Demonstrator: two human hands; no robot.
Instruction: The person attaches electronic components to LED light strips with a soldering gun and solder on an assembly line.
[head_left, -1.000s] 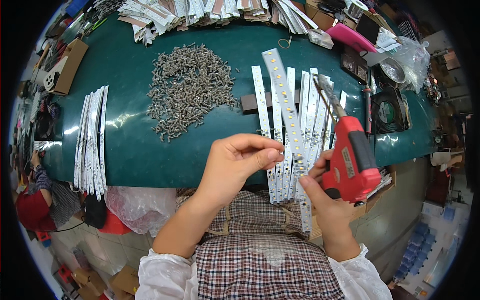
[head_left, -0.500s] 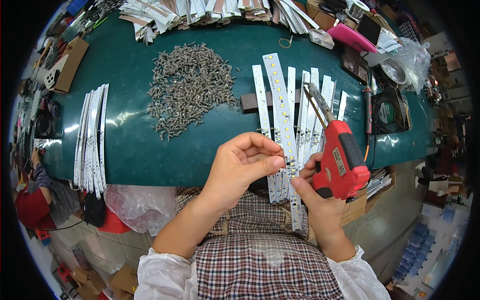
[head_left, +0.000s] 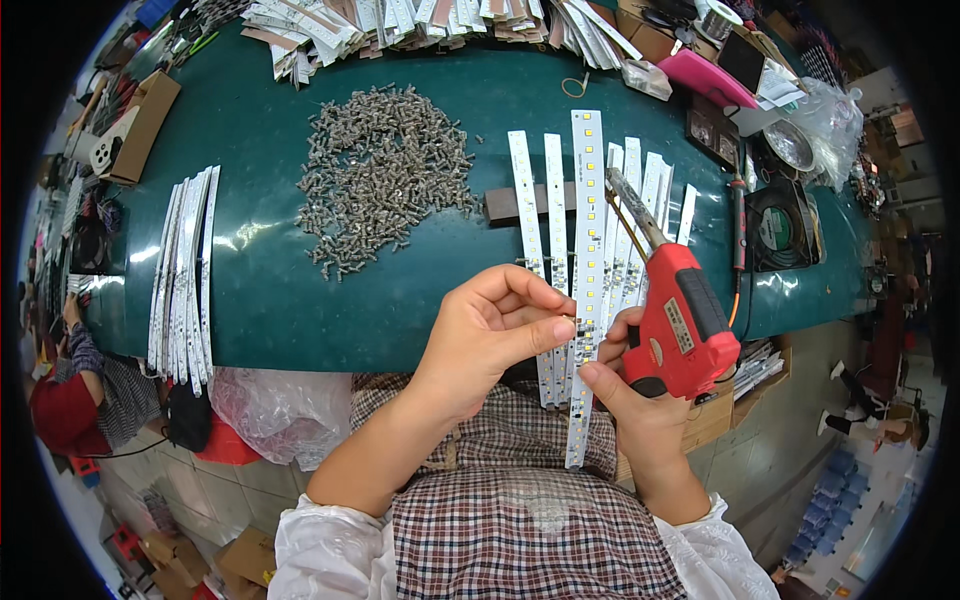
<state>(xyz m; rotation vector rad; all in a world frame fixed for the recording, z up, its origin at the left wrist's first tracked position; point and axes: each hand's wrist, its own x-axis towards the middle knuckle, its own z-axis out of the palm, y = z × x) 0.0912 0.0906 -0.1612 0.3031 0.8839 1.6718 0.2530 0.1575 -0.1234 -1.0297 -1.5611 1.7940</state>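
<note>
A long white LED strip (head_left: pixel 588 240) stands nearly upright in front of me, dotted with yellow LEDs and small dark components. My left hand (head_left: pixel 497 335) pinches with thumb and forefinger at the strip's left edge; whether a tiny part is also between the fingertips I cannot tell. My right hand (head_left: pixel 640 400) grips a red soldering gun (head_left: pixel 683 318), while its thumb rests on the strip's lower right side. The gun's metal tip points up and left, close to the strip's right edge. Several more LED strips (head_left: pixel 524 190) lie behind, propped on a dark bar (head_left: pixel 500 205).
On the green table (head_left: pixel 270 310) lies a heap of small metal connectors (head_left: pixel 385 170). A row of LED strips (head_left: pixel 182 270) is at left, stacked strips (head_left: pixel 400 22) at the back. A soldering iron (head_left: pixel 738 220) and black fan (head_left: pixel 785 228) stand right.
The held LED strip has swung from a leftward lean to nearly upright, its top moving right and its lower end left. Both hands keep almost the same place.
</note>
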